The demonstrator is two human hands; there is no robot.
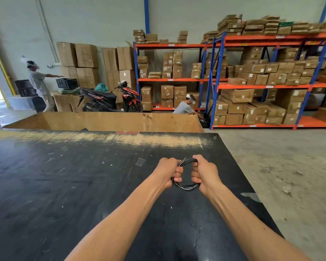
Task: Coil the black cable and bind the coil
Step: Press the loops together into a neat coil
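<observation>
Over the dark desk, the left hand and right hand are gripping opposite sides of the black cable coil, both equally near, fists closed.

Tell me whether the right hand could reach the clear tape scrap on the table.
Probably yes: the tape scrap lies bare just beyond the left hand, but the right hand grips the cable coil.

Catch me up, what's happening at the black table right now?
A person holds a coiled black cable above the black table, the left hand closed on one side of the loop and the right hand on the other. The cable is already wound into a coil; no tie or binding shows on it yet.
</observation>
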